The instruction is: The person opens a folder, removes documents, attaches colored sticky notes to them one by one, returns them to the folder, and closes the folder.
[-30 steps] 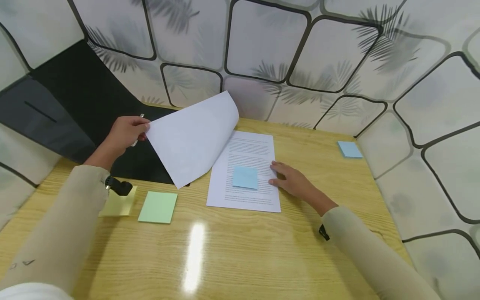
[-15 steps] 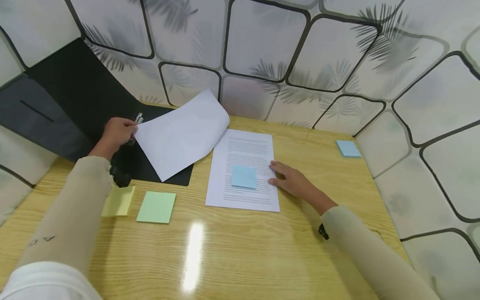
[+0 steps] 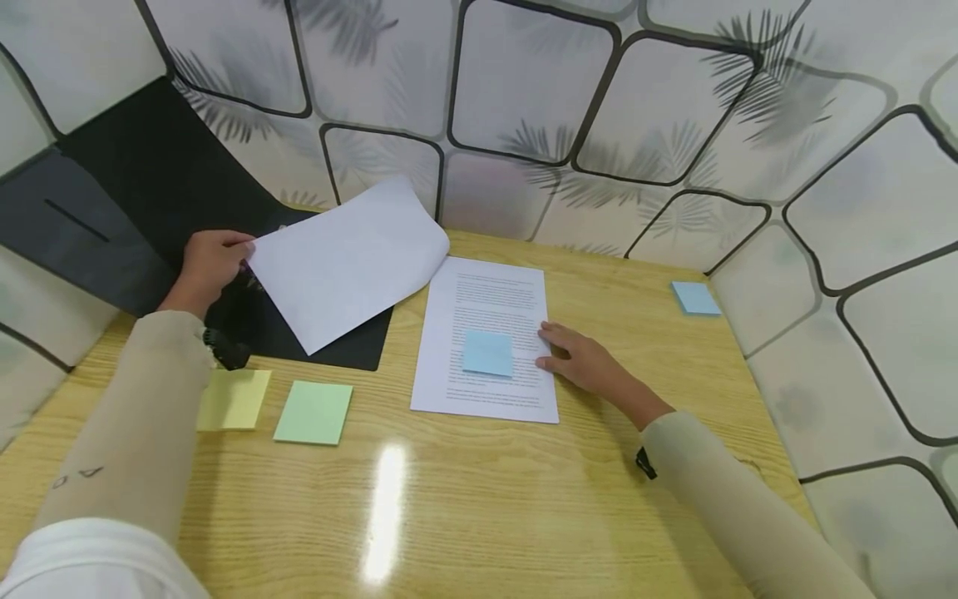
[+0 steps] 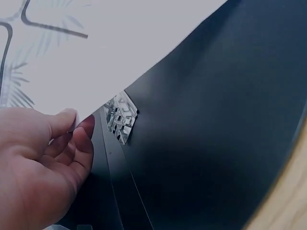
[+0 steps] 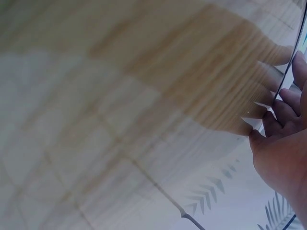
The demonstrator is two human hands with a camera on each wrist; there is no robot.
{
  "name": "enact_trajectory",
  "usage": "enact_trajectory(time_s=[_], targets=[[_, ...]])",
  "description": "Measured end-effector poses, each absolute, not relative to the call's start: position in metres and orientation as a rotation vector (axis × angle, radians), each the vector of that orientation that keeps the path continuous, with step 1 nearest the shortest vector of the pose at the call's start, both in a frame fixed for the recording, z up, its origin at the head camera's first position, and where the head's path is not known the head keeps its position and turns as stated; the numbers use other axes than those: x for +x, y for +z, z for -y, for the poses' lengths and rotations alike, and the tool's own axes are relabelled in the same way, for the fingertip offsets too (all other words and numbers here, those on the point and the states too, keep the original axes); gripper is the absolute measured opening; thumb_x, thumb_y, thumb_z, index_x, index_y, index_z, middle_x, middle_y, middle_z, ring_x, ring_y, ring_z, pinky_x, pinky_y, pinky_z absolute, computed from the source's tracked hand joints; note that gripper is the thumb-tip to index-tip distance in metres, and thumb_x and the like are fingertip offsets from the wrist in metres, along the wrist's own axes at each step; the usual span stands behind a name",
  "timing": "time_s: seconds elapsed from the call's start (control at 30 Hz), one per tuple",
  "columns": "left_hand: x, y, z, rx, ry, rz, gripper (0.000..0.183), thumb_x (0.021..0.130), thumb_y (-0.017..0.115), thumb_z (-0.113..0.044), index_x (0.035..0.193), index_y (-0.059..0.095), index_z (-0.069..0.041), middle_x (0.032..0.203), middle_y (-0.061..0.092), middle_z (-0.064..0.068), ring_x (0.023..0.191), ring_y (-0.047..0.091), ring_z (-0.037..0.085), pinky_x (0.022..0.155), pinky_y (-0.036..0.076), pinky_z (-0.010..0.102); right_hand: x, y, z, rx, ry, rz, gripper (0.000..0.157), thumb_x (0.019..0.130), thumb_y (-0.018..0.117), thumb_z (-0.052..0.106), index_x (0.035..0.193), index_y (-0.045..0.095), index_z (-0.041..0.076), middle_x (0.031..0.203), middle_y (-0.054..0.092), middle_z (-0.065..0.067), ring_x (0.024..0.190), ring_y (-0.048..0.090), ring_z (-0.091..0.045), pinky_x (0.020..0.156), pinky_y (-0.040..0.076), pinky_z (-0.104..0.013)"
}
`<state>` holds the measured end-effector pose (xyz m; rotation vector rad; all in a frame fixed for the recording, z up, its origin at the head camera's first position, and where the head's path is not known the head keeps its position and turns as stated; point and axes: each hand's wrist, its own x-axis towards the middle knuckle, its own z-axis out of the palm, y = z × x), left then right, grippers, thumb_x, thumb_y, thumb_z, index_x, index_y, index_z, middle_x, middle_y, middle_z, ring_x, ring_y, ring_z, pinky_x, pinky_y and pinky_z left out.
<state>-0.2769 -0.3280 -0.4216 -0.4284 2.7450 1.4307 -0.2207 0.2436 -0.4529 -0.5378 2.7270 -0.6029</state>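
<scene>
My left hand [image 3: 212, 264] pinches the left corner of a white sheet of paper [image 3: 352, 258], thumb above and fingers below, as the left wrist view shows. The sheet hangs curved over the opened black folder [image 3: 344, 343], its blank face up. Partly hidden under it is the folder's metal clip [image 4: 121, 118]. A printed sheet [image 3: 497, 291] lies flat to the right, with a blue sticky note [image 3: 488, 353] on it. My right hand [image 3: 587, 362] rests at that sheet's right edge, fingers relaxed; in the right wrist view the right hand [image 5: 283, 129] touches the table surface with its fingertips.
Yellow sticky notes [image 3: 235, 399] and green sticky notes [image 3: 313, 413] lie in front of the folder. Another blue sticky pad [image 3: 696, 298] sits at the back right. The folder's cover [image 3: 172, 158] leans up against the patterned wall [image 3: 535, 83]. The wooden table [image 3: 479, 499] spreads below.
My left hand has moved left, drawing the white sheet further over the black folder and uncovering more of the printed sheet. My right hand has stayed in place.
</scene>
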Motion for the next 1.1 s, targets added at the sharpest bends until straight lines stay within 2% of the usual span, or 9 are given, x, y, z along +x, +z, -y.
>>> enact_trajectory(time_s=[0.4, 0.7, 0.83, 0.97, 1.1], targets=[[-0.280, -0.409, 0.329, -0.547, 1.287, -2.956, 0.048, 0.110, 0.034, -0.026, 0.143, 0.052, 0.004, 0.143, 0.051, 0.030, 0.125, 0.047, 0.044, 0.107, 0.043, 0.058, -0.219, -0.455, -0.245, -0.529, -0.592, -2.731, 0.070, 0.101, 0.059, 0.046, 0.157, 0.036, 0.013, 0.166, 0.027, -0.005, 0.154, 0.022, -0.030, 0.123, 0.023, -0.054], [-0.272, -0.398, 0.316, -0.509, 1.262, -2.941, 0.051, 0.110, 0.034, -0.031, 0.150, 0.044, 0.000, 0.151, 0.045, 0.027, 0.130, 0.046, 0.046, 0.110, 0.042, 0.059, -0.217, -0.452, -0.243, -0.534, -0.592, -2.717, 0.068, 0.102, 0.058, 0.043, 0.158, 0.035, 0.013, 0.167, 0.026, -0.005, 0.155, 0.021, -0.030, 0.123, 0.022, -0.053], [-0.258, -0.387, 0.277, -0.318, 1.325, -2.999, 0.047, 0.110, 0.040, -0.030, 0.144, 0.052, -0.001, 0.142, 0.055, 0.025, 0.120, 0.054, 0.040, 0.101, 0.049, 0.054, -0.217, -0.448, -0.241, -0.539, -0.591, -2.733, 0.067, 0.101, 0.060, 0.041, 0.156, 0.038, 0.011, 0.164, 0.031, -0.007, 0.153, 0.026, -0.031, 0.123, 0.025, -0.053], [-0.230, -0.381, 0.209, 0.069, 1.406, -3.001, 0.036, 0.107, 0.051, -0.023, 0.132, 0.064, 0.000, 0.125, 0.065, 0.022, 0.107, 0.061, 0.034, 0.083, 0.049, 0.047, -0.220, -0.444, -0.241, -0.495, -0.646, -2.755, 0.064, 0.101, 0.061, 0.041, 0.155, 0.041, 0.011, 0.160, 0.039, -0.010, 0.150, 0.033, -0.033, 0.121, 0.029, -0.053], [-0.195, -0.389, 0.139, 0.418, 1.318, -2.834, 0.035, 0.104, 0.058, -0.022, 0.131, 0.065, -0.001, 0.126, 0.065, 0.017, 0.109, 0.064, 0.031, 0.086, 0.054, 0.044, -0.222, -0.441, -0.247, -0.404, -0.736, -2.752, 0.064, 0.101, 0.060, 0.043, 0.154, 0.042, 0.011, 0.159, 0.041, -0.011, 0.150, 0.032, -0.034, 0.121, 0.028, -0.055]])
